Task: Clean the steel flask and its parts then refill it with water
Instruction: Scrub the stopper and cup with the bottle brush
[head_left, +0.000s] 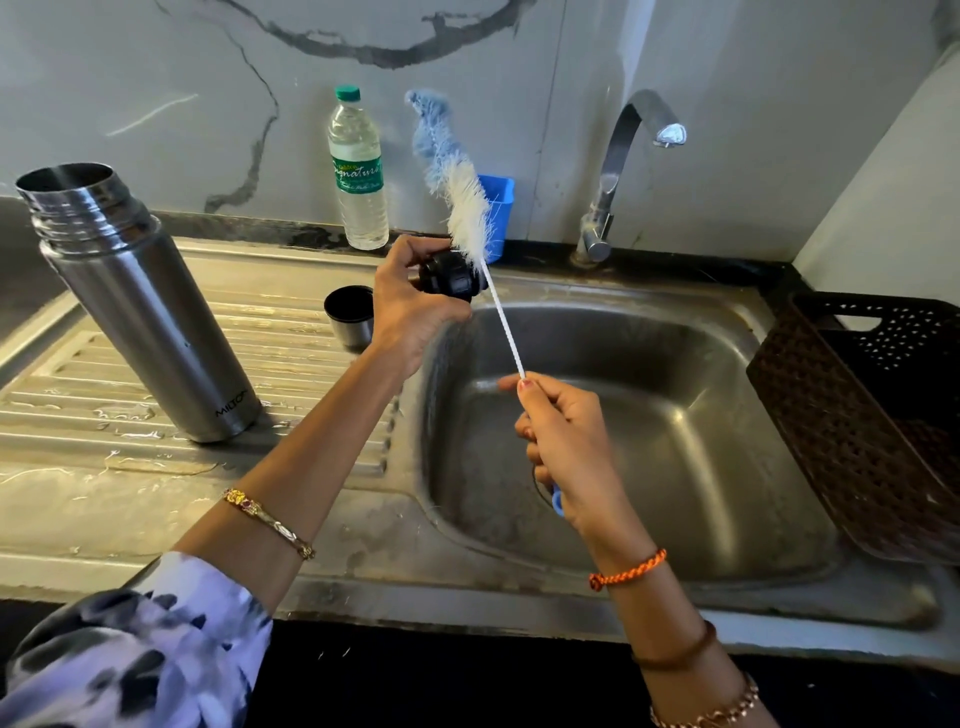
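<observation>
Steel flask (140, 301) stands uncapped and upright on the ribbed drainboard (311, 374) left of the sink basin (649, 415), mouth open, wet patches around its base. Black stopper (451, 274) held above the basin's left rim in the left hand (410, 306), grip closed around it. Bottle brush (457, 182), blue and white bristles, lies against the stopper's right side with bristles pointing up toward the wall; its thin white stem runs down to the right hand (561, 447), grip closed on the stem, blue handle end showing below the fist. Steel cup lid (349, 317) sits mouth-up on the drainboard just behind the left hand. Plastic water bottle (358, 171) and blue holder (496, 213) stand at the back edge; tap (623, 171) right of them; dark basket (872, 415) on the surface at right
</observation>
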